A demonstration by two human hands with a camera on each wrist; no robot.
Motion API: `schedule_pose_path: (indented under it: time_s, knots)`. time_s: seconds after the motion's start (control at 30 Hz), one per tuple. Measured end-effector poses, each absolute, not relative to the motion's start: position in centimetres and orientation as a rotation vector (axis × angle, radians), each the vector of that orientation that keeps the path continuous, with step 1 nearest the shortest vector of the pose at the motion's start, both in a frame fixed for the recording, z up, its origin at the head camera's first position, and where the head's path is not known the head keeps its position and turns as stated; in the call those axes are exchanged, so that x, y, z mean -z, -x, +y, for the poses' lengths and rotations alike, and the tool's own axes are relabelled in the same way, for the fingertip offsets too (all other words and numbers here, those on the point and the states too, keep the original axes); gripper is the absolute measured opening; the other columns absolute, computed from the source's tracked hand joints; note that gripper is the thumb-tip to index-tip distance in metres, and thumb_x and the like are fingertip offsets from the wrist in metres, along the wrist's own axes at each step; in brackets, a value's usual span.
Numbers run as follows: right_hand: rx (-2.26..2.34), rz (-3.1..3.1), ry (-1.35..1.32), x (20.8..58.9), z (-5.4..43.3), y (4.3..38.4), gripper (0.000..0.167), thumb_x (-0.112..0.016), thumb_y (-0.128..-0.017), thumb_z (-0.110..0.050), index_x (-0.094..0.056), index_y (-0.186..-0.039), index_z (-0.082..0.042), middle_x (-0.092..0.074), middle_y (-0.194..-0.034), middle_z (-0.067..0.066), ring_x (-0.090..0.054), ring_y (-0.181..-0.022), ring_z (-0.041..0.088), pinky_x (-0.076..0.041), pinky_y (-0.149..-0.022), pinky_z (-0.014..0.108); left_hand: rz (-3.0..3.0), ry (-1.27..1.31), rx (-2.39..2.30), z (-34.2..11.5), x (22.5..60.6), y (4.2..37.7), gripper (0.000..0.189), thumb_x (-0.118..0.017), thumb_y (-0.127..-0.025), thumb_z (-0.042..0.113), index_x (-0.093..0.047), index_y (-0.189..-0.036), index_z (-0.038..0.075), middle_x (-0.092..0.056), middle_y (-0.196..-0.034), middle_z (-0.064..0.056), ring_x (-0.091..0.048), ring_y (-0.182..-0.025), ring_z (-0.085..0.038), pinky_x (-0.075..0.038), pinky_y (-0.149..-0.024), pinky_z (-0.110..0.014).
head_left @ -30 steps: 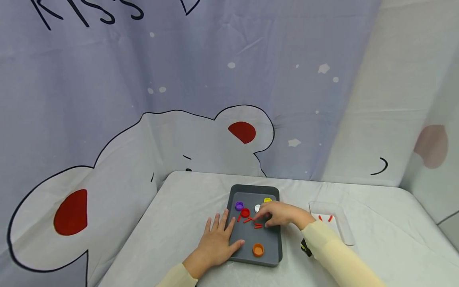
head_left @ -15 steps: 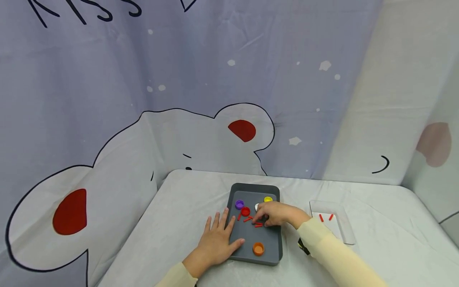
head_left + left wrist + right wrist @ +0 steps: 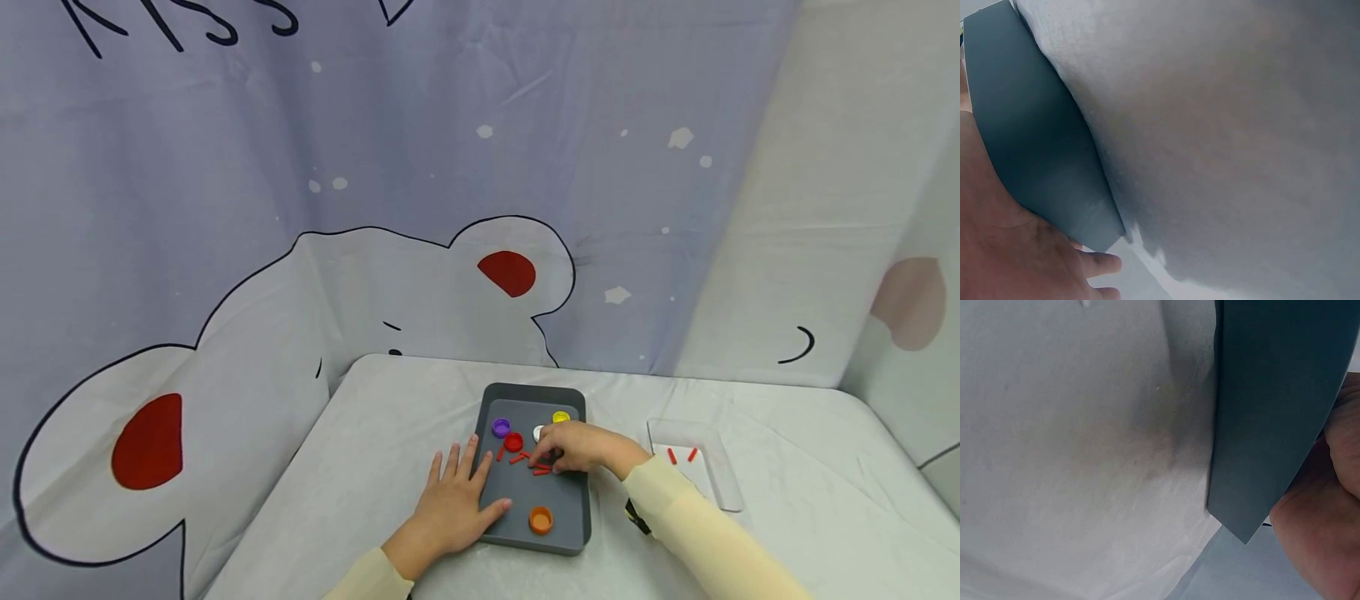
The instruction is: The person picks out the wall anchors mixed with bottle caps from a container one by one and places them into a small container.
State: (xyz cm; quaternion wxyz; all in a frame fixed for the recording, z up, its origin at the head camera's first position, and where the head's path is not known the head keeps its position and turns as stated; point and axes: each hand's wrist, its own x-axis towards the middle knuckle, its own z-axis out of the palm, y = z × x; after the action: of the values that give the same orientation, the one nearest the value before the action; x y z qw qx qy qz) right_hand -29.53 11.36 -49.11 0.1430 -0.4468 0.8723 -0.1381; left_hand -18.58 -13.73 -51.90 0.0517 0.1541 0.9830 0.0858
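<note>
A grey tray (image 3: 566, 517) is set lengthwise on a table covered with white cloth (image 3: 405, 408). Its left edge is touched by the left hand (image 3: 453, 508), whose fingers are straight and spread, with the thumb laid over the rim. In the left wrist view the palm is seen beside the tray's outer wall. The right hand (image 3: 576, 446) is held over the middle of the tray, its index finger and thumb bent down at opposite ends of two red sticks (image 3: 542, 472) that are laid side by side; whether a stick is pinched cannot be told, as the contact is too small in the head view and is hidden by the tray wall in the right wrist view. Near the index finger, more sticks (image 3: 517, 458) are scattered at differing angles beside a red cup (image 3: 513, 442). A purple cup (image 3: 501, 427) is placed just beyond it. A white piece (image 3: 537, 432) is partly covered by the right hand, a yellow cup (image 3: 561, 417) is placed near the far right corner, and an orange cup (image 3: 541, 521) is placed towards the near end. To the right of the tray, a clear box (image 3: 726, 483) is set apart, and in it two further sticks (image 3: 682, 455) are laid on a white sheet (image 3: 693, 477). Both forearms are covered by pale yellow sleeves (image 3: 705, 525).
</note>
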Motion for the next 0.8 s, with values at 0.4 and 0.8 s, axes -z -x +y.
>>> schedule_pose_path:
  time_s: [0.4, 0.8]
  knots:
    - [0.409, 2.522, 1.324, 49.52, 11.40, 29.95, 0.032, -0.078, -0.086, -0.004, -0.078, -0.113, -0.019, -0.061, -0.094, -0.007, -0.052, -0.078, 0.006, -0.048, -0.073, 0.022, 2.997, -0.470, -0.253, -13.74, 51.97, 18.60, 0.085, -0.037, -0.097, 0.073, -0.036, -0.159, 0.015, -0.014, -0.169, -0.013, -0.017, -0.153, -0.044, -0.010, -0.120, -0.064]
    - [0.380, 2.510, 1.398, 49.42, 11.52, 29.89, 0.022, -0.079, -0.087, -0.009, -0.078, -0.108, -0.015, -0.061, -0.083, -0.007, -0.052, -0.077, 0.005, -0.048, -0.073, 0.021, 3.009, -0.468, -0.259, -13.78, 52.25, 18.61, 0.085, -0.038, -0.097, 0.072, -0.035, -0.159, 0.014, -0.012, -0.170, -0.014, -0.016, -0.153, -0.044, -0.008, -0.120, -0.064]
